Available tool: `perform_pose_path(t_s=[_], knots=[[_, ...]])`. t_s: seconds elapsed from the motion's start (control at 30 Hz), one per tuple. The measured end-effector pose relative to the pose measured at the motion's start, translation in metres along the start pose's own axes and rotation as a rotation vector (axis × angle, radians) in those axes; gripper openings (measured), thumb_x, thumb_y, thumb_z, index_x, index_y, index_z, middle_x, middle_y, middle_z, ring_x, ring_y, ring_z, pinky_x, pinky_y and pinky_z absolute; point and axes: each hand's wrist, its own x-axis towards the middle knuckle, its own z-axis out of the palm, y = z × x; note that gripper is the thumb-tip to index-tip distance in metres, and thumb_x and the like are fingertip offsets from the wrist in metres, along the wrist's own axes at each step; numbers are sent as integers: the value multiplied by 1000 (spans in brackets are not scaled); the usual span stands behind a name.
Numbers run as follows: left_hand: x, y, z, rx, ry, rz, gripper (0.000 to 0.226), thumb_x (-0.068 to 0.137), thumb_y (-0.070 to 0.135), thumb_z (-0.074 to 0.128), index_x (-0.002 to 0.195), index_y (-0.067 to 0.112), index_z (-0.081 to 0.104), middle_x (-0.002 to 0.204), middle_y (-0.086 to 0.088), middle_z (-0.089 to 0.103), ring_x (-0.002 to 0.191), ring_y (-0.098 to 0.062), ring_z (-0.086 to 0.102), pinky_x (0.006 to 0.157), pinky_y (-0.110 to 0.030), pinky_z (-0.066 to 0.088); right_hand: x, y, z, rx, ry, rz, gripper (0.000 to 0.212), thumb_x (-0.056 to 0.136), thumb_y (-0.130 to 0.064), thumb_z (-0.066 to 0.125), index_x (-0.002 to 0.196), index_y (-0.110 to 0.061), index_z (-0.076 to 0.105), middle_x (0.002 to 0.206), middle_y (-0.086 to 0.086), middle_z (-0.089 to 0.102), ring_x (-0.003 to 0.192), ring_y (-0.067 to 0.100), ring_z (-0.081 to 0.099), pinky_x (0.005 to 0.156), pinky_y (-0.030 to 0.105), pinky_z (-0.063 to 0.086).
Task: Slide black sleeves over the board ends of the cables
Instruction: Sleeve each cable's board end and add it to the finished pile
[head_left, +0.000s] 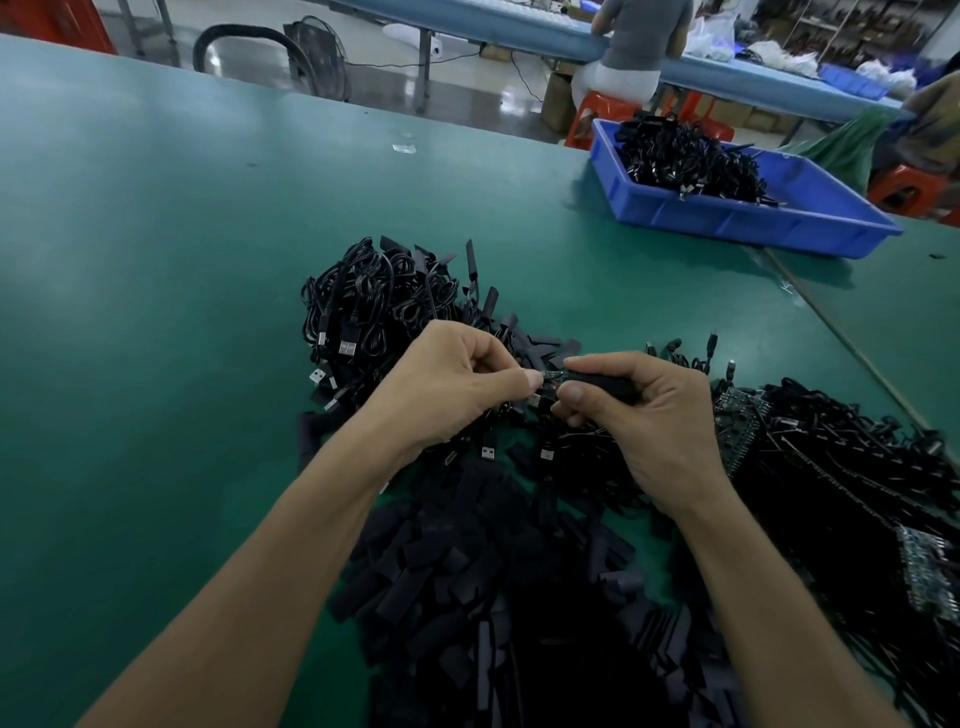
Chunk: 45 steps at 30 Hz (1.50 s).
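Black tubing sits in our right hand (649, 421), thumb under and forefinger over the sleeve (605, 385), with its open mouth turned left toward the board end (551, 383) of the cable. Our left hand (452, 384) pinches that board end by its left tip between thumb and forefinger, the other fingers curled in. Both hands hover above the green table (156, 260), just beyond the near heap of loose sleeves (467, 582). Only a short stretch of the little board shows between the two hands, so we judge that the sleeve is partly on and the slide is under way.

To do it well, we should hold the board flat and in line with the tube, so its corners do not catch the mouth. A light squeeze on the sleeve's edges would round the mouth open, whereas a hard pinch would flatten it and jam the board. Short pushes suit this better than one shove. Our left fingertips sit where the sleeve must go, so that pinch has to give way as the board disappears. Which way the cable's wire runs from the board we cannot tell, as the hands hide it. Bare boards (737, 415) wait in the tangle to the right.
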Motion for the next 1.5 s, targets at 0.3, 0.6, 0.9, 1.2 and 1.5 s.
perform_pose_path(t_s=[0.3,0.6,0.9,1.2,1.5], knots=[[-3,1,1,-20,-50,8,19,85,25,80,70,15,73,56,5,66,53,-3,53,52,-12,39,-3,0,6,-3,-31,1,20,71,-16,78,91,-16,74,78,2,77,66,17,74,66,25,60],[-4,2,2,-52,-73,-22,14,93,16,70,79,15,75,69,0,75,47,-1,47,48,-10,38,-1,-3,4,-185,107,-41,40,72,-25,83,109,-30,69,86,-1,77,80,14,73,75,23,58],[-3,-1,8,-54,69,48,12,92,18,71,81,15,75,69,1,75,50,0,57,53,-10,45,-12,7,33,6,427,-73,33,85,-9,77,114,-22,69,92,-4,78,84,15,75,74,21,59],[-6,-2,12,-47,91,92,11,92,18,72,83,15,76,71,-1,76,55,-5,62,57,-18,49,-12,8,43,62,418,-77,37,87,-15,77,116,-35,67,95,-1,78,88,19,76,80,26,60],[-4,-4,19,3,35,163,14,86,28,78,97,21,73,86,5,76,84,-17,72,82,-37,60,2,-7,28,114,407,-23,30,90,-6,72,106,-30,65,79,1,76,69,16,72,67,26,57]])
